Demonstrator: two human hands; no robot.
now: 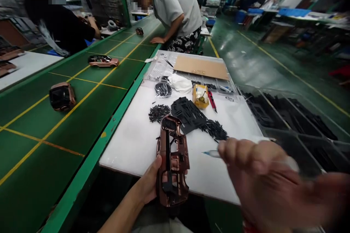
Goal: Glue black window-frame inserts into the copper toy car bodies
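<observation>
My left hand (150, 182) grips a bronze-coloured model car body (182, 153), turned so that its hollow, dark inside shows. The thumb lies along its left side. To the right, my right hand (262, 174) is raised near the camera and blurred, closed around a slim pointed tool with a clear bluish tip (211, 153). That tip points left toward the car body, apart from it. Beyond the body lie a heap of flat black plastic parts (188, 114), a pile of small black pieces (159, 113) and another black pile (216, 129).
On the white worktable (128, 134) are a yellow container (201, 96), a red cutter knife (212, 102) and a cardboard sheet (201, 67). A green conveyor (90, 116) at left carries several car bodies. Black parts fill trays (290, 113) at right. Two co-workers stand beyond.
</observation>
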